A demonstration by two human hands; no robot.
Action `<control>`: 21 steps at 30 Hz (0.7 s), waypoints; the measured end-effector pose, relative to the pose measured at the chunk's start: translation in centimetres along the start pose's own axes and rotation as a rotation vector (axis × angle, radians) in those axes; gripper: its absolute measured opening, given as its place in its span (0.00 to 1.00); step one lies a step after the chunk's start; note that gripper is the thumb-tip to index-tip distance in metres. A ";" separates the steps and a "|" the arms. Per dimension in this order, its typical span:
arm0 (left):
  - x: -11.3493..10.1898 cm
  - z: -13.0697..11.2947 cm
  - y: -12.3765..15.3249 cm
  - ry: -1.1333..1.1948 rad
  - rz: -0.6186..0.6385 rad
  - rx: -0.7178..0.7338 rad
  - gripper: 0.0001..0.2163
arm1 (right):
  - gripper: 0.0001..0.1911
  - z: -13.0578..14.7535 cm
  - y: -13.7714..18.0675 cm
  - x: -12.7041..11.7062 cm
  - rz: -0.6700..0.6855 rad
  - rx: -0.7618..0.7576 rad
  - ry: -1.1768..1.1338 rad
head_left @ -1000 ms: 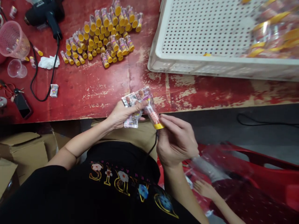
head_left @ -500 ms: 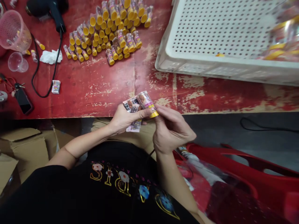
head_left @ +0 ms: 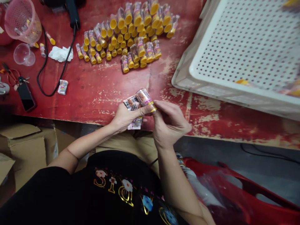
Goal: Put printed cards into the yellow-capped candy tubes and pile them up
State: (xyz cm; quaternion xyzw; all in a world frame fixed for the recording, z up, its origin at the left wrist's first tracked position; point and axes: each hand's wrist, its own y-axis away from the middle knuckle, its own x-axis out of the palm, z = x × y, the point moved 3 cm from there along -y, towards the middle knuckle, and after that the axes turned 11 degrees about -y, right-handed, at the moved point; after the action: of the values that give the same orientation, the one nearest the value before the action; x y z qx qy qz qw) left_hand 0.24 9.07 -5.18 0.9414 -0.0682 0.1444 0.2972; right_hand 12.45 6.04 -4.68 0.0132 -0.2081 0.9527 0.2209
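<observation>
Capped tube (head_left: 144,96): held over red table's (head_left: 93,107) edge, yellow end (head_left: 153,109) pinched by right hand (head_left: 170,123); printed sleeves (head_left: 132,101) pinched by left hand (head_left: 124,117). Sleeve apparently being fitted; steady alignment seemingly called for.

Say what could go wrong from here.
The left hand grips wrappers while the right hand pinches the tube's yellow end; a wrapper might slip. Piled tubes could roll if bumped. The cord loops close by the packet, so a tug might shift it.
</observation>
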 end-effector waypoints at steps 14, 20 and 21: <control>-4.0 -3.9 -8.7 0.079 -0.236 0.112 0.19 | 0.10 -9.8 -8.8 7.5 0.190 -0.156 0.077; -7.3 -5.1 -8.1 0.122 -0.379 0.008 0.10 | 0.16 -11.1 -12.5 12.2 0.537 -0.164 0.534; -7.8 -5.2 -8.1 0.127 -0.392 0.030 0.09 | 0.17 -10.3 -13.4 11.0 0.547 -0.176 0.567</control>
State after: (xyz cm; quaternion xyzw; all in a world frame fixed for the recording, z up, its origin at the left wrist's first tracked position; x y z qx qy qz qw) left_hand -6.59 18.99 -7.93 0.9299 0.1374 0.1438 0.3093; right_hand 8.91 25.75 -7.58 -0.3251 -0.2154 0.9208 0.0080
